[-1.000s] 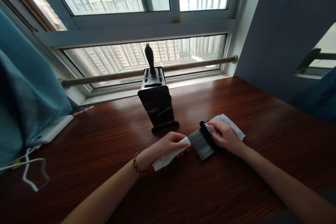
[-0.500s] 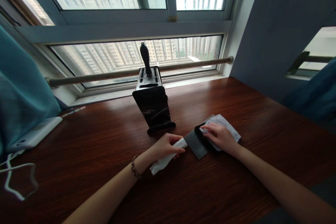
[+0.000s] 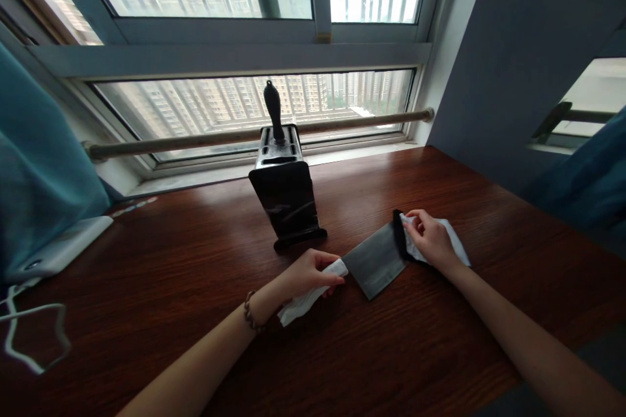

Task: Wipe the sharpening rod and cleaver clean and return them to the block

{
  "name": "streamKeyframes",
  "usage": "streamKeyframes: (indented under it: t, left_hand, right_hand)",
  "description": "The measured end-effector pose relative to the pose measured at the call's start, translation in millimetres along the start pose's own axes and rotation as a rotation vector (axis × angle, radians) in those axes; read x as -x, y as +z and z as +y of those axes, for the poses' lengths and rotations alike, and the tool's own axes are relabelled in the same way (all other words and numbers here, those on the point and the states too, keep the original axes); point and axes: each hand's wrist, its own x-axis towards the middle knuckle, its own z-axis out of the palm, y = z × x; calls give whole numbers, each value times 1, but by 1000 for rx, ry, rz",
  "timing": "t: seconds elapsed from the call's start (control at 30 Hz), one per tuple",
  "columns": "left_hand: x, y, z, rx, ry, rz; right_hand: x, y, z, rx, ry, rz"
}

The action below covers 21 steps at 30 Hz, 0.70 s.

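Note:
My left hand [image 3: 313, 273] is closed around a white, folded, handle-like strip [image 3: 308, 301], perhaps wrapped in tissue or cloth. Just right of its fingertips lies a flat grey rectangular piece [image 3: 376, 259] resembling a cleaver blade. Whether it joins the white strip cannot be made out. At the right end of the grey piece, my right hand [image 3: 430, 238] pinches a white cloth [image 3: 454, 241] with a black layer [image 3: 401, 238] along its left side. The black layer crosses the grey piece and hides its far end.
A knife block [image 3: 283, 202] with a black front stands behind the hands, one black handle [image 3: 272, 107] upright in it. At left are a white device [image 3: 63, 247], its cable [image 3: 19, 352] and a blue curtain [image 3: 44, 143]. A window with a rail [image 3: 342, 125] borders the wooden table [image 3: 195, 241].
My right hand has slid right and slightly away with the white cloth and black layer, uncovering more of the grey piece. My left hand has stayed almost still.

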Motion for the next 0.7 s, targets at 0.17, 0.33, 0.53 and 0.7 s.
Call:
streamKeyframes:
  t: [0.17, 0.33, 0.53, 0.7]
  left_hand:
    - [0, 0, 2, 6, 14, -14]
    - [0, 0, 1, 9, 6, -2]
    - [4, 1, 2, 38, 12, -8]
    - [7, 0, 3, 36, 2, 17]
  right_hand:
    - [17, 4, -32, -154, -387, -448]
    - [15, 7, -32, -145, -350, -392]
    - [1, 9, -2, -81, -94, -214]
    - [4, -25, -22, -146, -100, 121]
